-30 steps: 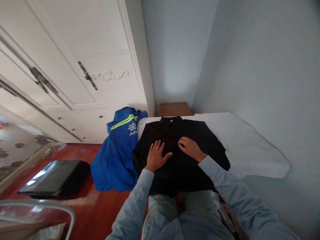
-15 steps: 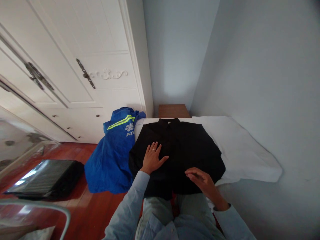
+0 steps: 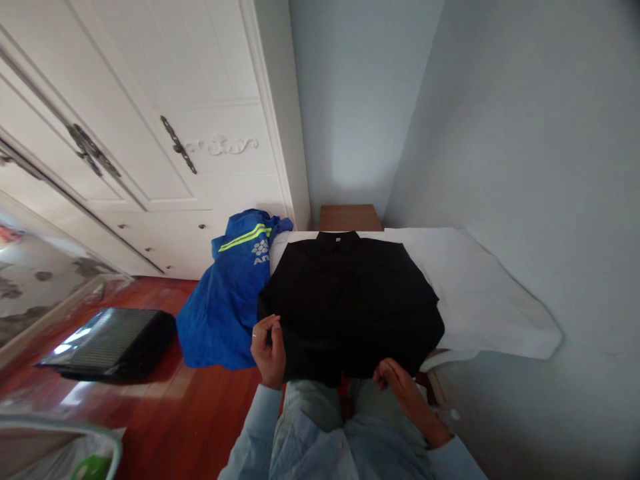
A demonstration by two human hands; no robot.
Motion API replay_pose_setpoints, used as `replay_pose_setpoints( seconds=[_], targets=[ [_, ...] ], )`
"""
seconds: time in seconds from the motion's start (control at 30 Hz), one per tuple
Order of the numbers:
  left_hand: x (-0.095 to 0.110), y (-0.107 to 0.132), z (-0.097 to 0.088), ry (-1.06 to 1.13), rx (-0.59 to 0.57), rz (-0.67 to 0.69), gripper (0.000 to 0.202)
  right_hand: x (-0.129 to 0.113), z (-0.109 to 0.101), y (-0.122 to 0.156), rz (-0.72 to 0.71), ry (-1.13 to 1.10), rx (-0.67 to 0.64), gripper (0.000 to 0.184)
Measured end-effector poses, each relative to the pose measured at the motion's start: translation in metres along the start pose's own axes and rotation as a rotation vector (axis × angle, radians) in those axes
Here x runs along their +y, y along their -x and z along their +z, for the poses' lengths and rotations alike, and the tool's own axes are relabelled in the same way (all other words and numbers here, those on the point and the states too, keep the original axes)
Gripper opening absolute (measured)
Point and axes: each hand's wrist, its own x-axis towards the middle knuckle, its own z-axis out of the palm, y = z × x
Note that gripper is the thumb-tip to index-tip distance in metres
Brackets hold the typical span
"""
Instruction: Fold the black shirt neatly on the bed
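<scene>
A black collared shirt [image 3: 350, 300] lies spread flat on a white-covered surface [image 3: 480, 300], collar away from me. My left hand [image 3: 267, 347] is at the shirt's lower left edge, fingers curled and pinching the cloth. At the bottom hem on the right, my right hand [image 3: 400, 387] has its fingers bent round the fabric. Both arms wear light blue sleeves.
A blue jacket with a yellow stripe [image 3: 225, 300] hangs off the surface's left side. A white wardrobe [image 3: 150, 100] stands at left, a brown nightstand [image 3: 350, 217] behind. A flat black object [image 3: 110, 340] lies on the red wood floor. A wall runs close on the right.
Both hands have left the middle of the shirt and drawn back toward me. The left now grips the lower left edge, the right the bottom hem.
</scene>
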Motion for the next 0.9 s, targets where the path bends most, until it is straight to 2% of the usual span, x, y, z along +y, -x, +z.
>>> replay_pose_setpoints(
  seconds=[0.07,0.13,0.2,0.3,0.43,0.53,0.7,0.9],
  targets=[
    [0.001,0.025,-0.012,-0.006,-0.039,-0.152,0.033,-0.002,0.001,0.004,-0.001,-0.005,-0.009,0.068],
    [0.008,0.050,-0.020,0.014,-0.155,-0.312,0.041,-0.005,0.008,0.008,-0.004,-0.062,-0.006,0.067],
    [0.022,0.073,-0.022,0.068,-0.315,-0.445,0.047,-0.012,0.020,0.012,-0.011,-0.170,-0.015,0.064],
    [0.055,0.099,-0.020,0.173,-0.534,-0.534,0.052,-0.028,0.040,0.019,-0.036,-0.366,-0.069,0.057],
    [0.100,0.113,-0.016,0.321,-0.638,-0.537,0.049,-0.052,0.062,0.029,-0.074,-0.623,-0.163,0.049],
    [0.118,0.114,-0.019,0.383,-0.647,-0.502,0.043,-0.064,0.068,0.040,-0.055,-0.702,-0.190,0.050],
    [0.129,0.119,-0.030,0.379,-0.639,-0.384,0.033,-0.068,0.067,0.060,-0.038,-0.704,-0.166,0.052],
    [0.135,0.136,-0.037,0.357,-0.619,-0.318,0.031,-0.056,0.071,0.073,-0.024,-0.578,-0.110,0.056]
  ],
)
